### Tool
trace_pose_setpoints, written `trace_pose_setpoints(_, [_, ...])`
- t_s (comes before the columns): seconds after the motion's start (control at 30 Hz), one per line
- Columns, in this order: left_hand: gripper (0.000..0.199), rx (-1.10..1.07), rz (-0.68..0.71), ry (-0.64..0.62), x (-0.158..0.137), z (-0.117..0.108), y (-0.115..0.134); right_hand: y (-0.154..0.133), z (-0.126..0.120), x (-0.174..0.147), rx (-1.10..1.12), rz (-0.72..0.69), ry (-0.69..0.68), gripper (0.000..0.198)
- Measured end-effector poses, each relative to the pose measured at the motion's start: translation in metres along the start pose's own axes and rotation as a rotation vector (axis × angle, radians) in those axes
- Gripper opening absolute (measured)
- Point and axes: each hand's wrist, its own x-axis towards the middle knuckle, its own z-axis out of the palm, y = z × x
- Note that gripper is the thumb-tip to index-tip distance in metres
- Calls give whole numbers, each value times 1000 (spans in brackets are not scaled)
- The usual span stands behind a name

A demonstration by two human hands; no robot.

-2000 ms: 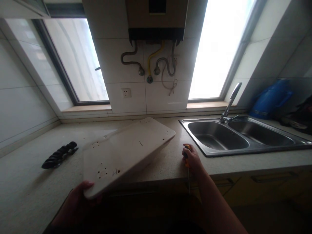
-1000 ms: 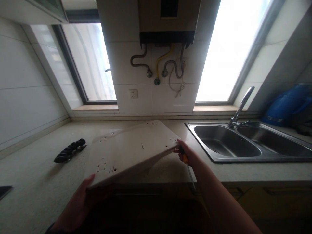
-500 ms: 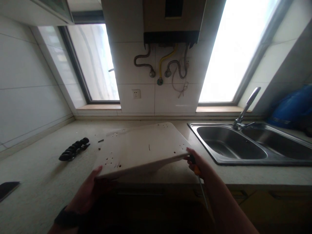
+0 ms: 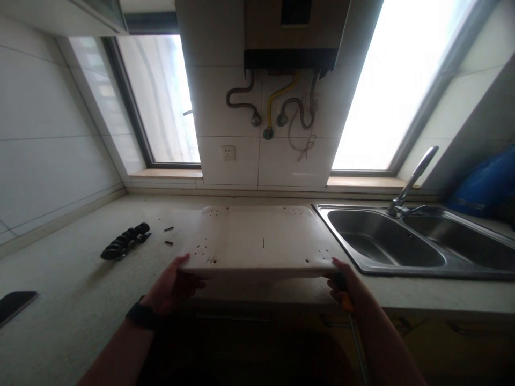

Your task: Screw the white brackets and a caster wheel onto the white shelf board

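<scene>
A cream-coloured board [image 4: 249, 236] with small drilled holes near its corners and pencil-like marks lies over the counter, its front edge raised. My left hand [image 4: 179, 284] grips its front left corner, thumb on top and fingers underneath. At the front right corner, my right hand [image 4: 344, 281] holds the board the same way. That hand also clasps a screwdriver [image 4: 348, 303] with a black and orange handle, its long shaft pointing down towards me. Left of the board are two small dark screw-like pieces [image 4: 169, 243] and a row of black, rounded, wheel-like parts [image 4: 125, 241].
A steel double sink [image 4: 382, 236] with a tap [image 4: 414, 179] borders the board on the right. A dark flat object [image 4: 18, 306] lies on the counter [image 4: 80, 300] at far left. Above hangs a water heater [image 4: 293, 32] with pipes. Something blue [image 4: 483, 182] stands far right.
The board has turned so its front edge runs level across, and it has shifted right, with both hands moving along at its corners. The view has moved slightly left.
</scene>
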Motion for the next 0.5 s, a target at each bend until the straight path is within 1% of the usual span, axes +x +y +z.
trace_pose_setpoints(0.1, [49,39,-11,-26,5,1,2,-1,0,1,-7,-8,51,48])
trace_pose_setpoints(0.17, [55,90,-7,-36,9,-2,3,-1,0,2,-35,-1,97,51])
trace_pose_setpoints(0.27, [69,206,22,-53,18,-14,8,-1,-1,2,-42,12,132,50])
trace_pose_setpoints(0.33, [79,297,58,-52,28,-28,16,1,0,-1,-19,5,112,50])
trace_pose_setpoints(0.4, [83,392,137,-10,42,-48,28,3,1,-5,1,-3,107,50])
trace_pose_setpoints(0.43, [83,455,207,56,50,-60,35,5,1,-8,11,-12,108,50])
trace_pose_setpoints(0.47, [81,558,306,99,60,-72,42,7,1,-11,23,-26,112,48])
trace_pose_setpoints(0.5, [76,717,447,173,71,-85,48,9,1,-13,38,-40,124,47])
